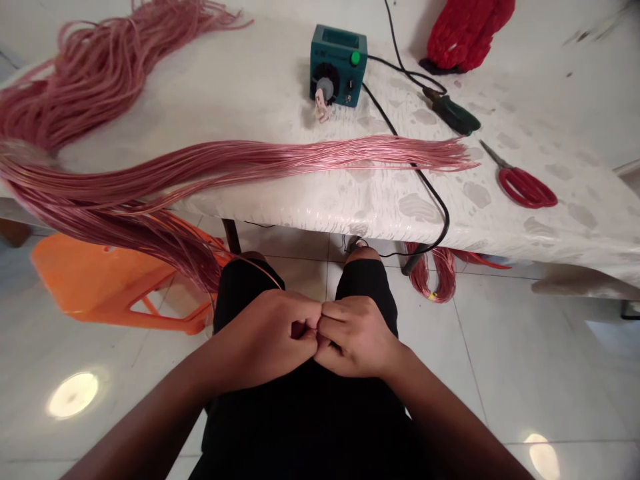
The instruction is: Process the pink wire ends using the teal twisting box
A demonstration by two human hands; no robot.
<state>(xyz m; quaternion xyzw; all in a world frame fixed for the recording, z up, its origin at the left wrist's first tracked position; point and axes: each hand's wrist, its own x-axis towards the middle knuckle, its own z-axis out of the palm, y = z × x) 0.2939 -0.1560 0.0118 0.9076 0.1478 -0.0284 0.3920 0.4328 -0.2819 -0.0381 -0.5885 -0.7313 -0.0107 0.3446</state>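
Left hand (pixel 265 340) and right hand (pixel 355 337): both grips closed, knuckles touching, held item hidden. Thin pink wire strand (pixel 260 272) rises from left grip to long bundle of pink enamelled wire (pixel 300 160), lying crosswise along table (pixel 500 227) edge, draped end nearer left hand.

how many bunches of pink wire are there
3: one heap at the far left of the table, one long hank draped over its near edge, and one coil on the floor under the table. More could be hidden there.
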